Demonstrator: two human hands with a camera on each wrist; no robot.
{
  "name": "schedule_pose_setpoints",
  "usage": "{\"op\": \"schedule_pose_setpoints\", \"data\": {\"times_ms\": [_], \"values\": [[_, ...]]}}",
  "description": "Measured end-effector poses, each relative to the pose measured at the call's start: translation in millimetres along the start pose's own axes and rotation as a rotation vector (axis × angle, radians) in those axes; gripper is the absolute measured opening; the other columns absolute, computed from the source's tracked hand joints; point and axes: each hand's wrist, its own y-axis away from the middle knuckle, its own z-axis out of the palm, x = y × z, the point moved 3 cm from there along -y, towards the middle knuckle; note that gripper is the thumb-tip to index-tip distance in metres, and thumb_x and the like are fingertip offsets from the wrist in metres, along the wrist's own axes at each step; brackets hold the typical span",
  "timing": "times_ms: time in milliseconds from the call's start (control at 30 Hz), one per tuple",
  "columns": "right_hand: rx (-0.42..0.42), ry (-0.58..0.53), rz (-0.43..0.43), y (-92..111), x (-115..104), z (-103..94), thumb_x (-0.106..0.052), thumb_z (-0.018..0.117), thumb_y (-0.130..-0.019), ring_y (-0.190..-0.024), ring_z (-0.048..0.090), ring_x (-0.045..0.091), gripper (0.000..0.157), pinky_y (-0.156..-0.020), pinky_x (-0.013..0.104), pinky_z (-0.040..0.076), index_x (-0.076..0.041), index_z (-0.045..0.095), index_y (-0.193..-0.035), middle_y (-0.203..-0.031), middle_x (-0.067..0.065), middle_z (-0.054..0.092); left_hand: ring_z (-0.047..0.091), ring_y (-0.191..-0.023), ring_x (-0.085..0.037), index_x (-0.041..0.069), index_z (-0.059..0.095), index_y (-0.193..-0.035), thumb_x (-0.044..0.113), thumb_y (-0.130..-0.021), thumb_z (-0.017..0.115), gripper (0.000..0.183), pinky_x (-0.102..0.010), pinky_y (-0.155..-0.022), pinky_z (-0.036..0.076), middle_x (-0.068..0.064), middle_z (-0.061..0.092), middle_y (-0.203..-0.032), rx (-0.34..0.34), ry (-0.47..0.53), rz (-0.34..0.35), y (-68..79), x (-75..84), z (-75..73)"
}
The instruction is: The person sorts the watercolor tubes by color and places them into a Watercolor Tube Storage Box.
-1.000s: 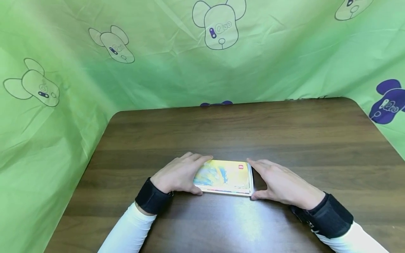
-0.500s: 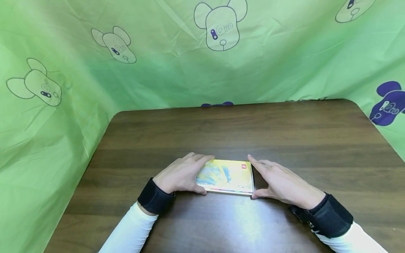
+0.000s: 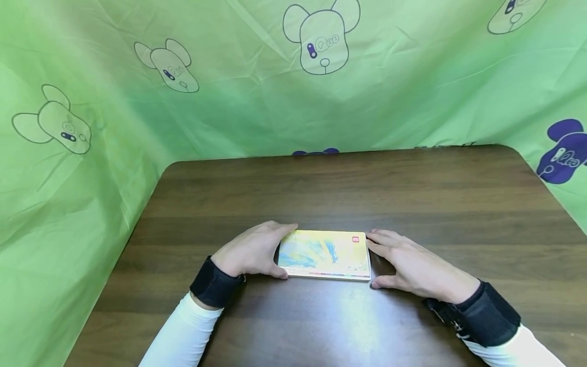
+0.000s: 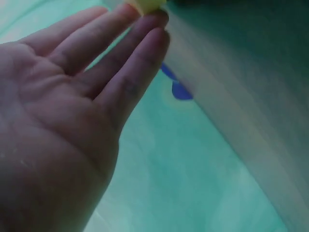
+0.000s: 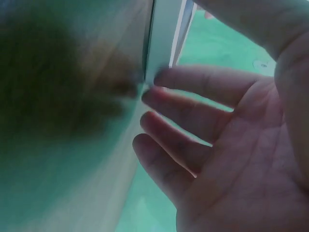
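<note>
A flat yellow box (image 3: 321, 256) with blue streaks and a small red label lies on the brown table. At its left end is my left hand (image 3: 252, 252), with the thumb at the near corner and the fingers at the far corner. The left wrist view shows that hand (image 4: 72, 96) with straight fingers, their tips at a bit of yellow (image 4: 148, 6). My right hand (image 3: 408, 262) stands at the box's right end, fingertips by the far corner, thumb just off the near one. In the right wrist view its fingers (image 5: 193, 104) are loosely extended near the box's pale side (image 5: 164, 38).
The wood-grain table (image 3: 293, 193) has rounded far corners. Green cloth (image 3: 229, 112) with mouse-like cartoon heads hangs behind it and along its sides. Black bands (image 3: 216, 282) wrap both wrists over white sleeves (image 3: 183, 331).
My left hand has drawn slightly left, uncovering the box's left end. The right hand has shifted a little to the right. The box stays in nearly the same place.
</note>
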Motion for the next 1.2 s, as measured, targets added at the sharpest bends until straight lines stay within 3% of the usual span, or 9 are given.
{"op": "schedule_pose_setpoints", "data": {"times_ms": [133, 333, 533, 633, 933, 1200], "values": [[-0.028, -0.073, 0.043, 0, 0, 2.7, -0.048, 0.073, -0.073, -0.136, 0.031, 0.038, 0.088, -0.107, 0.052, 0.03, 0.005, 0.047, -0.138, -0.147, 0.022, 0.038, 0.054, -0.114, -0.017, 0.007, 0.044, -0.142, 0.048, -0.062, 0.078, 0.097, -0.031, -0.098, 0.042, -0.001, 0.059, -0.131, 0.029, -0.013, 0.07, -3.3, 2.8, -0.1], [-0.064, -0.196, 0.069, -1, 3, 1.8, -0.05, 0.072, -0.075, -0.141, 0.022, 0.037, 0.09, -0.108, 0.053, 0.028, 0.005, 0.042, -0.141, -0.152, 0.021, 0.029, 0.052, -0.113, -0.015, 0.009, 0.045, -0.142, 0.049, -0.062, 0.078, 0.095, -0.03, -0.096, 0.042, 0.002, 0.058, -0.131, 0.022, 0.002, 0.059, -4.9, 0.5, -0.4], [-0.041, -0.219, 0.082, -1, 8, -6.1, -0.041, 0.069, -0.082, -0.142, 0.023, 0.036, 0.056, -0.108, 0.053, 0.026, -0.005, 0.063, -0.124, -0.148, 0.014, 0.041, 0.051, -0.113, -0.014, 0.01, 0.047, -0.14, 0.047, -0.063, 0.076, 0.09, -0.03, -0.094, 0.043, 0.003, 0.057, -0.132, 0.027, -0.008, 0.059, -5.8, 0.4, 3.1], [-0.04, -0.211, 0.067, 1, 8, -6.3, -0.038, 0.067, -0.084, -0.141, 0.025, 0.036, 0.044, -0.107, 0.053, 0.027, -0.009, 0.067, -0.118, -0.147, 0.014, 0.042, 0.05, -0.113, -0.013, 0.012, 0.046, -0.141, 0.048, -0.063, 0.076, 0.091, -0.029, -0.092, 0.044, 0.004, 0.056, -0.132, 0.03, 0.006, 0.062, -5.9, 0.4, 4.4], [-0.063, -0.304, 0.069, 1, 8, -7.3, -0.038, 0.068, -0.083, -0.143, 0.018, 0.035, 0.048, -0.108, 0.056, 0.023, -0.01, 0.066, -0.122, -0.156, 0.014, 0.027, 0.046, -0.115, -0.01, 0.014, 0.042, -0.145, 0.047, -0.064, 0.075, 0.093, -0.027, -0.094, 0.041, 0.005, 0.053, -0.137, 0.049, 0.051, 0.084, -3.9, 1.0, 3.5], [-0.089, -0.353, 0.07, 3, 13, -3.0, -0.045, 0.065, -0.084, -0.144, 0.017, 0.032, 0.052, -0.108, 0.054, 0.023, -0.016, 0.063, -0.126, -0.157, 0.009, 0.027, 0.047, -0.113, -0.012, 0.012, 0.043, -0.143, 0.044, -0.065, 0.076, 0.091, -0.027, -0.094, 0.042, 0.003, 0.053, -0.138, 0.065, 0.067, 0.113, -4.5, 1.9, 6.2]]}}
